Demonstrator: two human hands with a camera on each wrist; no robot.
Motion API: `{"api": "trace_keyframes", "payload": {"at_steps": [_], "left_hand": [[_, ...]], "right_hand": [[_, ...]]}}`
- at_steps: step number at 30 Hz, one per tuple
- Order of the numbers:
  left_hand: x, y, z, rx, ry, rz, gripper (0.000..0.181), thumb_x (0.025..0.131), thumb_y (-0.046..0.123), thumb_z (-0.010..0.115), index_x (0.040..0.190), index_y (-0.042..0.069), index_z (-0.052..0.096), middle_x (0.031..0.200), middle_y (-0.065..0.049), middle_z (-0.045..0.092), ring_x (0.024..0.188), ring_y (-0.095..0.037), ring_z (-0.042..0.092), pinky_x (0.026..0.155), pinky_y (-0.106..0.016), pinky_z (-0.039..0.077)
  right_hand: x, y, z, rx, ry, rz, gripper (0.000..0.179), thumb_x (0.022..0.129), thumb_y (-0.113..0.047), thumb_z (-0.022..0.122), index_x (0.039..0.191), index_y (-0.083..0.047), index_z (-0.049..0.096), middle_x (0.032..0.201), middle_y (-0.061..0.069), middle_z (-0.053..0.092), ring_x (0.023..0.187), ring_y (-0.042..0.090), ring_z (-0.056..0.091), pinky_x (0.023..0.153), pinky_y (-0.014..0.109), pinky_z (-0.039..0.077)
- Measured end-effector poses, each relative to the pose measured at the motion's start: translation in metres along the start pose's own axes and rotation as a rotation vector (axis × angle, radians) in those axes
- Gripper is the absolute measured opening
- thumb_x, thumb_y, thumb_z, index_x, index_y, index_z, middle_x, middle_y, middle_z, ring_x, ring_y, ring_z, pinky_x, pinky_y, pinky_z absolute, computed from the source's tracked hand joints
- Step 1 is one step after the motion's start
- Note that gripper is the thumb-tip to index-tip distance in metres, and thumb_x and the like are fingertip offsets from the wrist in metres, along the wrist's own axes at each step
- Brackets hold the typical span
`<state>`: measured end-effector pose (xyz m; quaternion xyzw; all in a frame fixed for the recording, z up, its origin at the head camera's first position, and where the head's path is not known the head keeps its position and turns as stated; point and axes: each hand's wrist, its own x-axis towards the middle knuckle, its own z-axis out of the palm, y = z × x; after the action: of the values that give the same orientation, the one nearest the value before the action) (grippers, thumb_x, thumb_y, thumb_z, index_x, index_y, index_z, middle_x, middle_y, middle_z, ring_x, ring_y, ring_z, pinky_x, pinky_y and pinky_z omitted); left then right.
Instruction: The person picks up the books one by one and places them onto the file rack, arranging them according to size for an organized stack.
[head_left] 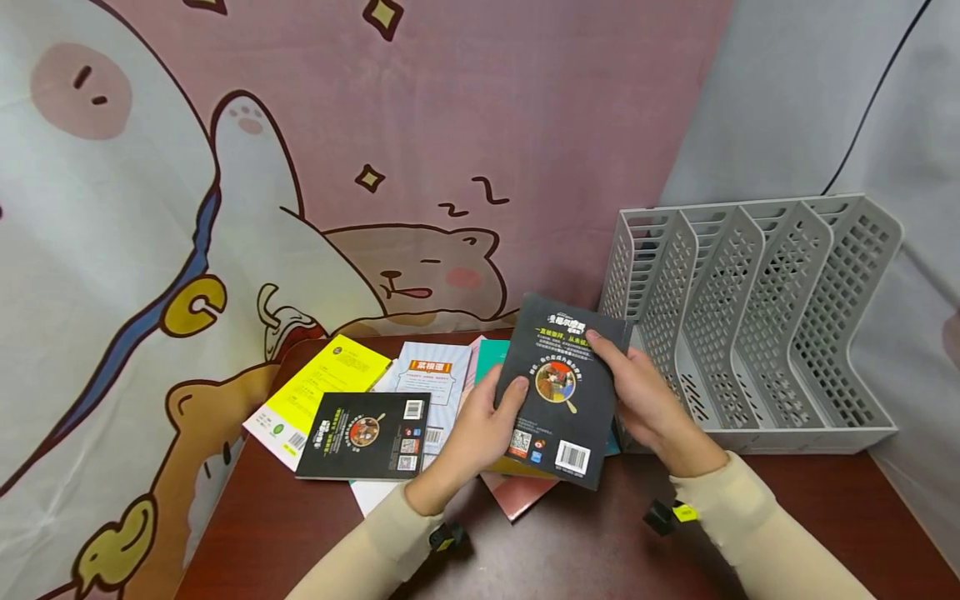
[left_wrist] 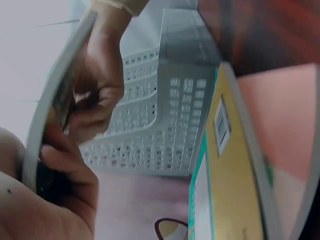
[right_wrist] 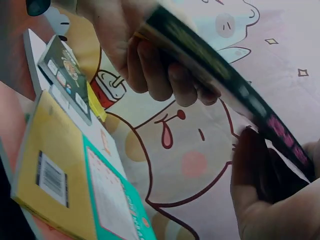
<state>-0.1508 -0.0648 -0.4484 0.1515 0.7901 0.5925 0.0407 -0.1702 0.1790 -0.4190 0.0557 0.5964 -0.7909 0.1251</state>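
A black book (head_left: 551,433) with a barcode and a round cartoon picture is held up, tilted, over the books on the table. My left hand (head_left: 480,425) grips its left edge, thumb on the cover. At the upper right edge, my right hand (head_left: 645,392) pinches it, thumb in front and fingers behind. The right wrist view shows the book's dark spine (right_wrist: 240,90) and curled fingers underneath. Below it lies a yellow-and-teal book (right_wrist: 55,145) on a pinkish one (head_left: 517,493). A similar black book (head_left: 337,454) lies to the left, overlapping a yellow book (head_left: 322,375) and a pale blue book (head_left: 435,367).
A grey slotted file rack (head_left: 795,437) with several upright dividers stands at the right of the brown table (head_left: 570,558). Behind the table hangs a pink cartoon cloth (head_left: 570,150). A black cable (head_left: 873,104) runs down the wall above the rack.
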Motion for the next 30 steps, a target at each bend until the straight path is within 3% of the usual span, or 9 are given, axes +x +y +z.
{"api": "trace_keyframes", "payload": {"at_steps": [7,13,19,27,30], "left_hand": [[-0.011,-0.003,0.011,-0.014,0.028,-0.066,0.035,0.117,0.044,0.053,0.138,0.019,0.065,0.097,-0.006,0.080,0.081,-0.011,0.077,0.081,-0.030,0.062],[-0.013,-0.005,0.013,-0.021,0.032,-0.066,0.036,0.116,0.044,0.054,0.138,0.019,0.065,0.098,-0.007,0.080,0.082,-0.010,0.076,0.081,-0.030,0.061],[-0.010,-0.005,0.015,-0.027,-0.006,-0.058,0.036,0.116,0.047,0.054,0.138,0.020,0.064,0.102,-0.005,0.080,0.086,-0.010,0.077,0.084,-0.031,0.062],[-0.005,-0.006,0.018,0.006,-0.056,-0.041,0.031,0.115,0.045,0.057,0.130,0.021,0.069,0.101,-0.005,0.083,0.084,-0.007,0.077,0.078,-0.029,0.063],[-0.003,-0.006,0.020,0.004,-0.074,-0.037,0.029,0.114,0.044,0.059,0.126,0.021,0.071,0.099,-0.005,0.085,0.083,-0.006,0.078,0.076,-0.028,0.063]], "right_hand": [[-0.001,0.006,0.001,-0.060,-0.026,-0.027,0.035,0.113,-0.046,0.063,0.127,-0.014,0.066,0.100,-0.004,0.084,0.089,0.013,0.082,0.077,0.037,0.069],[0.002,0.007,-0.003,-0.099,-0.035,-0.049,0.031,0.113,-0.042,0.063,0.123,-0.014,0.068,0.097,-0.002,0.084,0.086,0.015,0.083,0.075,0.039,0.069],[-0.004,0.000,-0.007,-0.146,-0.019,-0.097,0.026,0.113,-0.039,0.063,0.120,-0.015,0.071,0.096,-0.002,0.084,0.084,0.016,0.083,0.072,0.040,0.069],[-0.018,-0.015,-0.011,-0.314,0.077,-0.219,0.024,0.113,-0.036,0.066,0.109,-0.014,0.075,0.086,-0.006,0.083,0.072,0.014,0.081,0.062,0.038,0.067],[-0.022,-0.021,-0.015,-0.331,0.109,-0.255,0.022,0.113,-0.034,0.066,0.107,-0.015,0.076,0.083,-0.007,0.083,0.069,0.014,0.081,0.060,0.038,0.066]]}}
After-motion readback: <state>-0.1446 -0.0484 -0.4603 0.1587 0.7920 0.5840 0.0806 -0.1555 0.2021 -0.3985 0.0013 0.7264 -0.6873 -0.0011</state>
